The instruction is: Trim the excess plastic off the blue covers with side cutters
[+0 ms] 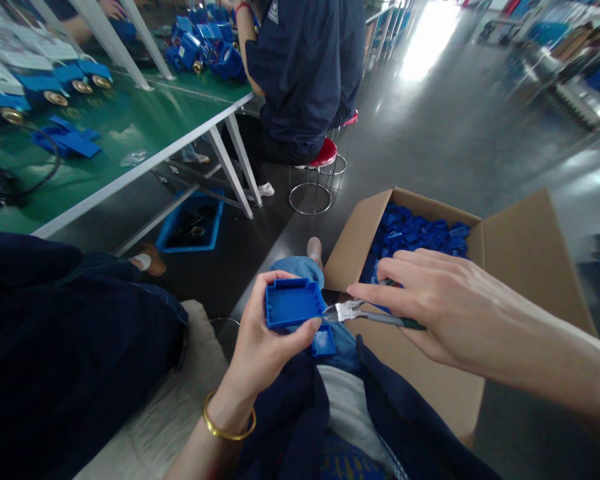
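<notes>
My left hand [265,340] is closed around a blue plastic housing [293,303], a shallow open box with its hollow side facing up. In my right hand [420,300] is a pair of pliers [380,319] with dark handles and whitish material around the jaw joint. The plier tips touch or lie very near the housing's right corner, by my left thumb. On my lap, just below the housing, rests a smaller blue plastic piece [323,341].
A cardboard box [360,240] holding many blue plastic parts [415,233] stands ahead to the right, flaps spread. Left is a green-topped table [130,127] with blue assemblies. A blue bin [215,223] lies beneath it. People sit beside me and ahead, near red stools [325,155].
</notes>
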The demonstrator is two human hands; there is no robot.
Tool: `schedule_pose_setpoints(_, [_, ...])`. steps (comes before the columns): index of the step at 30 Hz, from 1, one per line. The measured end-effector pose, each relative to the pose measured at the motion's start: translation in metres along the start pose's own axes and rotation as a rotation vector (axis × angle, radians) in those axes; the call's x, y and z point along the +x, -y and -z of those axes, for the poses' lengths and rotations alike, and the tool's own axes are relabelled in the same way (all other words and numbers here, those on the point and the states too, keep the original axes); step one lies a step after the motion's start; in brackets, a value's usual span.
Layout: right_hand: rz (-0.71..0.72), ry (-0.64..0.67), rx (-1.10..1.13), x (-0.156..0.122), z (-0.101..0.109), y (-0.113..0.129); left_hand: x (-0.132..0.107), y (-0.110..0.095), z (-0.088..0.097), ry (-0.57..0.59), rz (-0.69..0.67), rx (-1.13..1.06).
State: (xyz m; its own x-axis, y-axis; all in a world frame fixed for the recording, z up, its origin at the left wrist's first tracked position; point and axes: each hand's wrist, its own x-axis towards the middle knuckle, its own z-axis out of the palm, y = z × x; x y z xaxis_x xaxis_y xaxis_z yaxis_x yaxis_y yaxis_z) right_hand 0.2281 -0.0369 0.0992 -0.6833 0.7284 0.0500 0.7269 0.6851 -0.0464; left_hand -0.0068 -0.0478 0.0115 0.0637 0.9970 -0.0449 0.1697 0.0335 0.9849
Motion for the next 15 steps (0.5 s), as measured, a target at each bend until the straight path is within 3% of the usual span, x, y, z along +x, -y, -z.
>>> schedule_pose_setpoints(15, [0.031, -0.005, -0.003, -0.0014, -0.0010, -0.0006, -0.0015, -0.0003, 0.0005, 0.008, -0.002, 0.009])
